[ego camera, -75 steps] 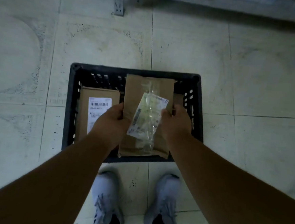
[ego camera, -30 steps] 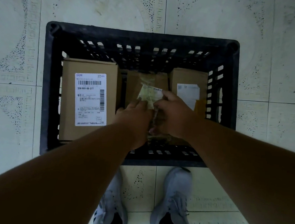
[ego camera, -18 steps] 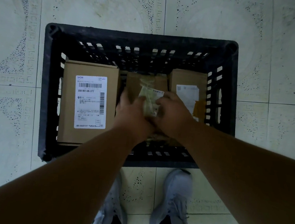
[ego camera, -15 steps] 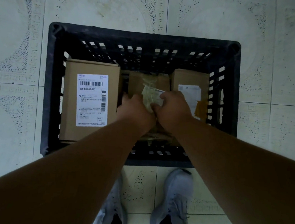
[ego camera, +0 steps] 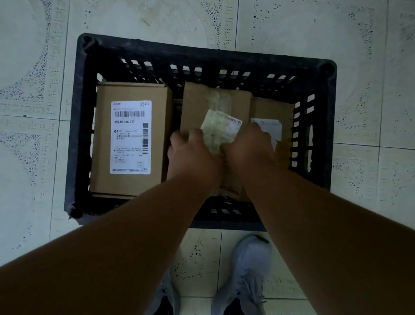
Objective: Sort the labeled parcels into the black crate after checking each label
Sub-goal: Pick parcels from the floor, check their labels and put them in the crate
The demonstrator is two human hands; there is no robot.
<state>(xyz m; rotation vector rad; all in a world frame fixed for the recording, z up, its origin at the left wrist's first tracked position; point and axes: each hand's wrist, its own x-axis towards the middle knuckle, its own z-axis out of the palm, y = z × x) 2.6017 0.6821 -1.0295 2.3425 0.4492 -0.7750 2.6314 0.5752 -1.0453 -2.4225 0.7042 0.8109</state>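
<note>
Both hands hold the middle parcel (ego camera: 216, 100) inside the crate (ego camera: 76, 122): left hand (ego camera: 193, 153) curls round its left edge, right hand (ego camera: 248, 148) round its right edge. Risk: its loose label (ego camera: 219, 131) snags or tears under the fingers. The parcel may jam between the left box (ego camera: 128, 138) and right box (ego camera: 272, 110).
</note>
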